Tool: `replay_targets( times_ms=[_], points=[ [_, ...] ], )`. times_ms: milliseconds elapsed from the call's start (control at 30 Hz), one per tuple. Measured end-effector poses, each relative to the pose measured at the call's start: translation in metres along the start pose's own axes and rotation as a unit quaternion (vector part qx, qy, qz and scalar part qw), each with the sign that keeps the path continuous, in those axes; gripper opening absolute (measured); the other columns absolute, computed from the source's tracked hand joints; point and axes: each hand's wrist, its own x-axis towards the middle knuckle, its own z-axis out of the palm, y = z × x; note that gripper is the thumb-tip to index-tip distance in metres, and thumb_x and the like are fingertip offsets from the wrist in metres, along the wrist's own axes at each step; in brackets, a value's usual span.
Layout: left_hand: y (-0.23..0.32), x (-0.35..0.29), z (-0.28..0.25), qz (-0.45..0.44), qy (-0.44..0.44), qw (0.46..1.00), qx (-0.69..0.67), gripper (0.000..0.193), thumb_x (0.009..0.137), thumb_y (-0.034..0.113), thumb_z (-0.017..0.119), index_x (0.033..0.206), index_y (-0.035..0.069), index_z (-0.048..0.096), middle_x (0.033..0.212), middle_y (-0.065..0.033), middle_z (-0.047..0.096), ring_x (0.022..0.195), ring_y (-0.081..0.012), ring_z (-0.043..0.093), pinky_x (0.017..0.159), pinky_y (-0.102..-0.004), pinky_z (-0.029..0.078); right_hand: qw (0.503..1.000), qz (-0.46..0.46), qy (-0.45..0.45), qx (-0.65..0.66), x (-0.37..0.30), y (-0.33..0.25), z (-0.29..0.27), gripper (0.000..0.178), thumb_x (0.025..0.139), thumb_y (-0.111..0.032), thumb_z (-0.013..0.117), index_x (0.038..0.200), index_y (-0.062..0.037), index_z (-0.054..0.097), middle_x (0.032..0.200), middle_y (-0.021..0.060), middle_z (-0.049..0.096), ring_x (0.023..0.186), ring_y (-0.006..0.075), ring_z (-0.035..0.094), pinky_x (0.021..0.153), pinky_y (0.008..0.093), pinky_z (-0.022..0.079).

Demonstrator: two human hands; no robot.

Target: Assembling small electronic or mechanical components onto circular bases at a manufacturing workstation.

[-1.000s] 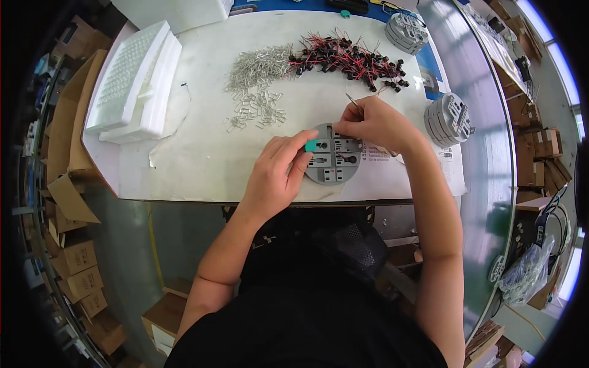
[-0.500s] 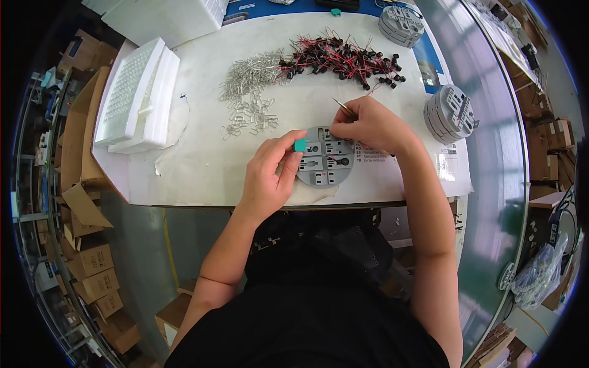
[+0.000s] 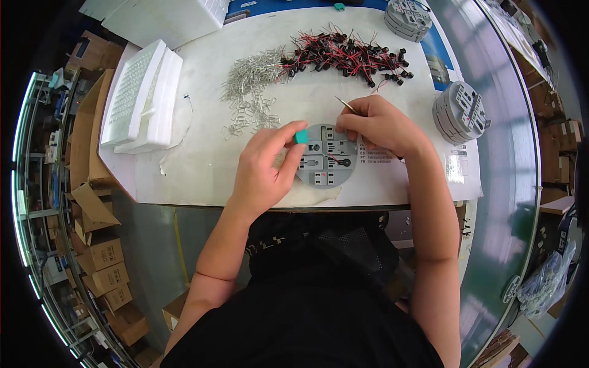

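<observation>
A round grey plastic disc (image 3: 318, 165) with raised slots and a small black part with red wire lies near the table's front edge. My left hand (image 3: 262, 164) is at its left side, fingers closed around a small teal block (image 3: 300, 136) at the fingertips. Over the disc's upper right edge, my right hand (image 3: 385, 126) is closed around a slim metal tool (image 3: 345, 104). One end of the tool sticks out to the upper left; its kind cannot be made out. My right fingertips are close to the disc, and whether they touch it is hidden.
Bent metal wire clips (image 3: 253, 80) and black buzzer-like parts with red wires (image 3: 343, 55) lie in heaps beyond the disc. Stacked grey discs (image 3: 460, 113) stand at right, another stack (image 3: 407, 19) at far right. White foam trays (image 3: 138, 101) stand at left.
The whole view has shifted slightly. My left thumb has moved a little lower and away from the teal block; my right hand has moved slightly right, still gripping the slim tool.
</observation>
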Motion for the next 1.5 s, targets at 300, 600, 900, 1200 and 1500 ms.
replay_targets(
  times_ms=[300, 600, 900, 1200, 1500],
  points=[
    [0.025, 0.050, 0.004, 0.070, -0.168, 0.971, 0.153, 0.022, 0.094, 0.010, 0.070, 0.114, 0.001, 0.069, 0.088, -0.0158, 0.066, 0.088, -0.0350, 0.065, 0.082, -0.0460, 0.054, 0.995, 0.010, 0.003, 0.097, 0.001, 0.008, -0.006, 0.035, 0.103, -0.035, 0.067, 0.099, -0.0017, 0.074, 0.074, -0.0004, 0.065, 0.052, 0.0056, 0.050, 0.047, 0.0224, 0.037],
    [0.022, 0.057, 0.005, 0.127, -0.181, 0.950, 0.221, 0.037, 0.089, 0.015, 0.077, 0.122, 0.002, 0.070, 0.105, -0.0121, 0.069, 0.092, -0.0364, 0.067, 0.078, -0.0475, 0.054, 0.987, -0.006, 0.012, 0.159, 0.000, 0.012, -0.010, 0.041, 0.109, -0.038, 0.059, 0.103, -0.0010, 0.074, 0.074, 0.0008, 0.065, 0.053, 0.0064, 0.052, 0.049, 0.0235, 0.040],
    [0.071, 0.050, 0.020, -0.027, -0.321, 0.867, 0.380, 0.093, 0.069, 0.039, 0.094, 0.147, 0.008, 0.055, 0.116, -0.0139, 0.062, 0.105, -0.0334, 0.066, 0.089, -0.0434, 0.056, 0.946, -0.141, 0.132, 0.260, -0.012, 0.008, -0.019, 0.043, 0.114, -0.036, 0.049, 0.101, -0.0006, 0.071, 0.071, 0.0019, 0.061, 0.062, 0.0104, 0.055, 0.058, 0.0257, 0.045],
    [0.011, -0.026, 0.008, 0.009, -0.009, 0.999, -0.030, 0.096, 0.069, 0.027, 0.094, 0.151, 0.008, 0.049, 0.133, -0.0162, 0.051, 0.116, -0.0342, 0.062, 0.097, -0.0452, 0.055, 0.970, -0.119, 0.102, -0.184, -0.053, -0.026, 0.015, 0.047, 0.111, -0.038, 0.055, 0.086, -0.0013, 0.070, 0.062, 0.0061, 0.059, 0.058, 0.0205, 0.057, 0.060, 0.0349, 0.047],
    [-0.009, -0.027, -0.011, -0.023, -0.081, 0.996, -0.023, 0.099, 0.063, 0.027, 0.099, 0.150, 0.010, 0.053, 0.116, -0.0091, 0.065, 0.104, -0.0262, 0.063, 0.100, -0.0412, 0.049, 0.882, -0.088, 0.080, -0.456, -0.054, -0.032, 0.064, 0.046, 0.104, -0.040, 0.060, 0.075, -0.0052, 0.072, 0.066, 0.0214, 0.067, 0.062, 0.0447, 0.065, 0.061, 0.0528, 0.053]
  ],
)
